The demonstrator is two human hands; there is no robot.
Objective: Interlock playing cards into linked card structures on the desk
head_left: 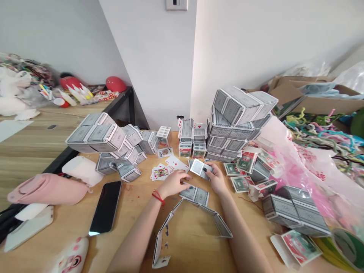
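My right hand (215,177) pinches a pair of grey-backed playing cards (199,169) between thumb and fingers, held just above the table. Close by, my left hand (175,182) has curled fingers with a gap between thumb and forefinger, and nothing shows in it. Its thumb is beside a flat joined panel of grey-backed cards (195,195); whether it touches cannot be made out. Between my forearms, a bent strip of joined cards (167,223) stands on edge in an open frame. Face-up loose cards (162,172) lie left of my hands.
Stacked grey card blocks rise at left (96,132) and right (233,125). Several green-and-red card boxes (241,182) lie right of my hand. A phone (105,207) and pink case (48,189) are at left; another card block (295,214) and tape roll (345,246) at right.
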